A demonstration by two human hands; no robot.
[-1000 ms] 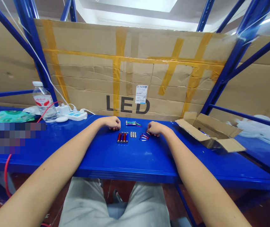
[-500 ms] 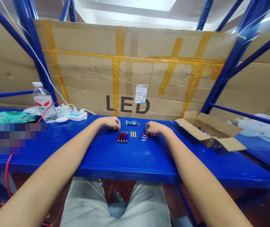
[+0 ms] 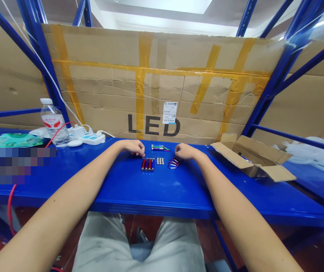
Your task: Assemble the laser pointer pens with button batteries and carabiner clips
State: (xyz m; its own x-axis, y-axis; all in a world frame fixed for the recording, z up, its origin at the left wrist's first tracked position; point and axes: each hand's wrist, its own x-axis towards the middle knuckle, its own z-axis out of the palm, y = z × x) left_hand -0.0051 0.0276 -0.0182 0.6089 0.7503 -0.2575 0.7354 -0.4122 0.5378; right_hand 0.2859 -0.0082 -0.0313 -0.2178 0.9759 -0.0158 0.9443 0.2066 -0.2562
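My left hand [image 3: 135, 147] rests on the table, fingers curled in, just behind a row of small red and blue metal flashlights [image 3: 148, 165]; nothing shows in it. On the other side, my right hand [image 3: 184, 151] is also curled closed, with no object visible in its fingers. Close in front of it lie several red and blue carabiner clips [image 3: 173, 163]. Small silver button cells [image 3: 160, 161] sit in a tidy block between flashlights and clips. Farther back, between both hands, lies a green and blue flashlight group [image 3: 157, 147] with a clip at its right end.
The blue table [image 3: 156, 189] backs onto a large taped cardboard sheet [image 3: 105, 94]. An opened carton [image 3: 252, 156] stands to the right. At left are a water bottle [image 3: 54, 122], a white power strip [image 3: 93, 138], a green packet [image 3: 17, 140] and a red cable [image 3: 9, 206].
My right hand has shifted slightly up and away from the carabiner clips, which show more fully. My left hand stays nearly still.
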